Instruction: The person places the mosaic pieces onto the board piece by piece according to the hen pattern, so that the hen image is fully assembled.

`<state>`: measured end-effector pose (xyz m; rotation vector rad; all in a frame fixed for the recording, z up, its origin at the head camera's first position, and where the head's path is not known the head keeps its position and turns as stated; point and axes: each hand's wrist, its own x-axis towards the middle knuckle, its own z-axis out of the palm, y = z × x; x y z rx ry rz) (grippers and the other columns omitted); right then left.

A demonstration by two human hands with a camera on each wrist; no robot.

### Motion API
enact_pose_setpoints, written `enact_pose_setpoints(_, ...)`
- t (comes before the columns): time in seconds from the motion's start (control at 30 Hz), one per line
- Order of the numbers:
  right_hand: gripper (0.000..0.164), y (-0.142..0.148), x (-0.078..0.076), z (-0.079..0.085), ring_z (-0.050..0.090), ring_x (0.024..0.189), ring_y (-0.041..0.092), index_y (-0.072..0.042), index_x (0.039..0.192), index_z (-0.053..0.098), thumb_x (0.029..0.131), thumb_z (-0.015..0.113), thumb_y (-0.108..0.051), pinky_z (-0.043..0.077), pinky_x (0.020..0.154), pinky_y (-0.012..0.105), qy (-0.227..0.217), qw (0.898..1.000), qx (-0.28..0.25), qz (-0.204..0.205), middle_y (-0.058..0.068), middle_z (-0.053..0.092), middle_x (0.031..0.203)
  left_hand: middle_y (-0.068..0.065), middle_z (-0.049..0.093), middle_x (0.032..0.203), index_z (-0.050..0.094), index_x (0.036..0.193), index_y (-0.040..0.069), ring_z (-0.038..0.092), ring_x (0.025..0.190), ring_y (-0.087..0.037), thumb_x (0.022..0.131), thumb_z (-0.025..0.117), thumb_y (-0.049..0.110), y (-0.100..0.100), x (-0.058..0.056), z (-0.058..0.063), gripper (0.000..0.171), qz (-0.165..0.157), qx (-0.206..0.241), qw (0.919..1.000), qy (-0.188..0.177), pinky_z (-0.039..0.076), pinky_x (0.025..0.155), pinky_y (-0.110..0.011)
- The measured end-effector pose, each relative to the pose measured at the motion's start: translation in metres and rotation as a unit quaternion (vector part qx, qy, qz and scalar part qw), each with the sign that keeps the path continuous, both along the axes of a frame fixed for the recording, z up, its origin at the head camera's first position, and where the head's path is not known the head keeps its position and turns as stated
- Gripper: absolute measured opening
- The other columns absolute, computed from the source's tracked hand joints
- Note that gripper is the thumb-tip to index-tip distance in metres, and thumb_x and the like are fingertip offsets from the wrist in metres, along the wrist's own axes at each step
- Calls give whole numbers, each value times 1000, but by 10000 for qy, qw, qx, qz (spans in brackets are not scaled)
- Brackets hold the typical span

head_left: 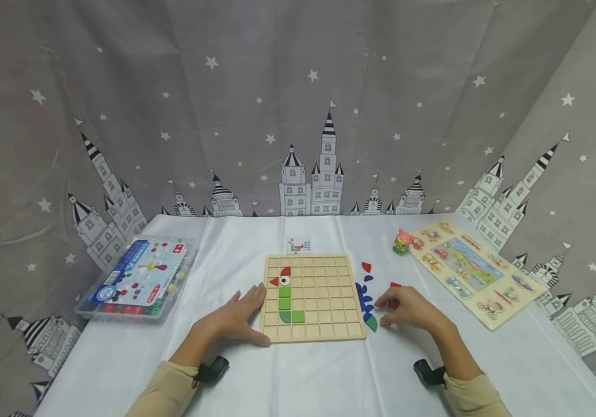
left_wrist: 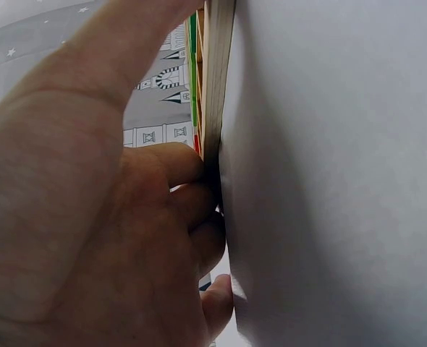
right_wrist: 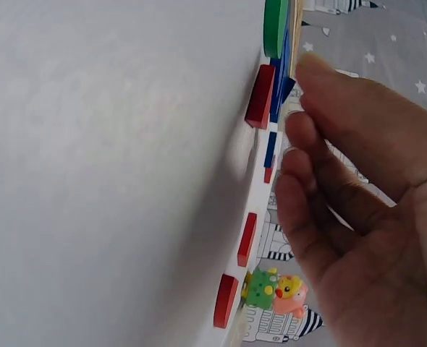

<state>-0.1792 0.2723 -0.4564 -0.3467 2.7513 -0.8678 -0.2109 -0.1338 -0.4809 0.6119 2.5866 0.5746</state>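
A square wooden grid board [head_left: 325, 301] lies on the white table. Along its left side stand a red quarter-round piece [head_left: 285, 271], a red triangle [head_left: 274, 281], an eye tile [head_left: 285, 281] and several green pieces [head_left: 284, 292]. My left hand [head_left: 237, 317] rests against the board's left edge, fingers extended, thumb by the front corner. To the right of the board, my right hand [head_left: 407, 307] hovers beside loose blue pieces [head_left: 364, 298] and a green quarter-round piece [head_left: 370, 322]. In the right wrist view its fingers [right_wrist: 300, 195] are loosely bent, nothing visible between them.
Loose red pieces [right_wrist: 247, 238] lie right of the board. A small picture card [head_left: 298, 244] sits behind it. A clear plastic box [head_left: 138, 278] stands at left. At right are a picture puzzle board [head_left: 433, 250] and a small toy figure [head_left: 402, 240].
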Motion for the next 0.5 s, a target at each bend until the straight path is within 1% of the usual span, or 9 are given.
enact_pose_setpoints(0.27,30,4,2,-5,53,81,14,-15,100,75,72,85,-14,49,70,20,-322,9995,58,-50,-6,67,89,-13,11,164,16,155,3,9,153,-29,65,82,59,-1,0,0,126,-64,39,10000,-2,4,126,-51)
enact_pose_setpoints(0.5,29,6,2,-8,52,83,15,-16,99,74,72,84,-11,49,72,23,-354,9992,117,-112,-5,67,90,-13,11,164,15,155,2,8,153,-29,66,82,59,-2,0,2,125,-138,63,9999,10,3,126,-51)
